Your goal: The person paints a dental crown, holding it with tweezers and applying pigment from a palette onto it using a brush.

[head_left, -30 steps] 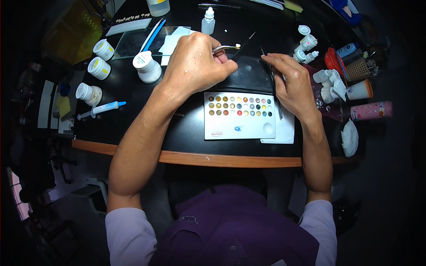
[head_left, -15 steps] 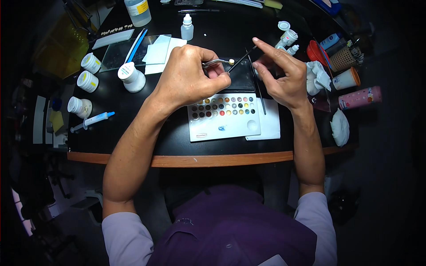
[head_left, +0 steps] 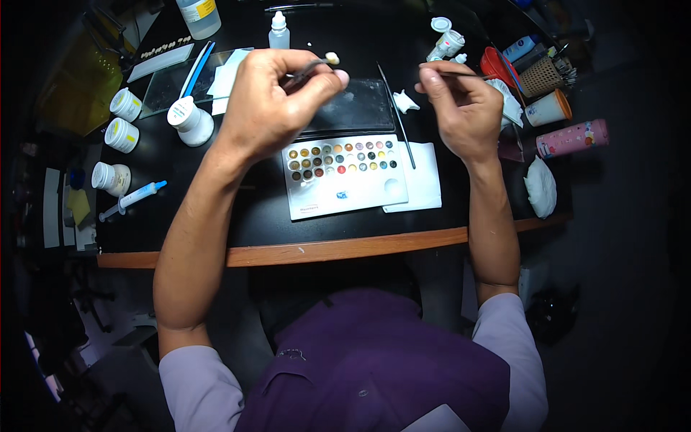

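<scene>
My left hand is closed around slim metal tweezers, whose tip carries a small cream tooth crown. It is held above the black lid of the paint palette. To the right, my right hand pinches a thin dark-handled brush; its bristle end cannot be made out. Below the hands lies the white palette with rows of coloured wells. A second brush rests across the lid's right side, with a white star-shaped piece beside it.
White jars and a syringe stand or lie at left. A dropper bottle and a large clear bottle stand farther back. At right are a basket, a paper cup, a pink container and crumpled tissue.
The hands have moved apart. The brush, earlier reaching left to the crown, has withdrawn to the right and now lies back across my right hand. The whole view has shifted slightly.
</scene>
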Motion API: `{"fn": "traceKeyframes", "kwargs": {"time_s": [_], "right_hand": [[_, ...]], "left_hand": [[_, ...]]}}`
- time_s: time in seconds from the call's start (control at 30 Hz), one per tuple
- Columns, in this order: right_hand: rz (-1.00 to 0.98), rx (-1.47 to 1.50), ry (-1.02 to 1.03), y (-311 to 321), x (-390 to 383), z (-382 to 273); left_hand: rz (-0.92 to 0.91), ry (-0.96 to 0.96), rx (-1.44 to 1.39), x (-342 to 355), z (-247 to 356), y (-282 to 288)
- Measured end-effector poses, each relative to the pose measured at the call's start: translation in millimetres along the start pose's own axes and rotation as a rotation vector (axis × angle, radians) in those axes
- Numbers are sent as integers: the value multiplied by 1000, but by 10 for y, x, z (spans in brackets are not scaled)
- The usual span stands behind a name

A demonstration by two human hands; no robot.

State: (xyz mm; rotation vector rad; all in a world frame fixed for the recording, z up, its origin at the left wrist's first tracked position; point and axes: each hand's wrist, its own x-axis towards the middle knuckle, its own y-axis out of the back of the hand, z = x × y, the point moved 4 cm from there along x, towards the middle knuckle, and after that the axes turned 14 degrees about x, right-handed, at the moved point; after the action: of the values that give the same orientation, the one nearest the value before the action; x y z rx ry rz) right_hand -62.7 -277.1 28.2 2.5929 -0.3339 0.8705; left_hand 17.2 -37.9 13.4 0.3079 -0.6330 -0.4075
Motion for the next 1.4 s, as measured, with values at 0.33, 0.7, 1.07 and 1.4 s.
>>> {"fn": "traceKeyframes", "kwargs": {"time_s": [0.33,0.7,1.07,1.4], "right_hand": [[28,316,-203,60,-770,-190],[-83,198,-272,-16,-783,-58],[1,309,-276,137,-858,-168],[-29,-103,-311,399,-1361,-325]], "left_hand": [[60,-132,594,15,-42,124],[32,-96,616,20,-55,129],[22,-79,629,11,-81,139],[83,-198,633,9,-187,106]]}}
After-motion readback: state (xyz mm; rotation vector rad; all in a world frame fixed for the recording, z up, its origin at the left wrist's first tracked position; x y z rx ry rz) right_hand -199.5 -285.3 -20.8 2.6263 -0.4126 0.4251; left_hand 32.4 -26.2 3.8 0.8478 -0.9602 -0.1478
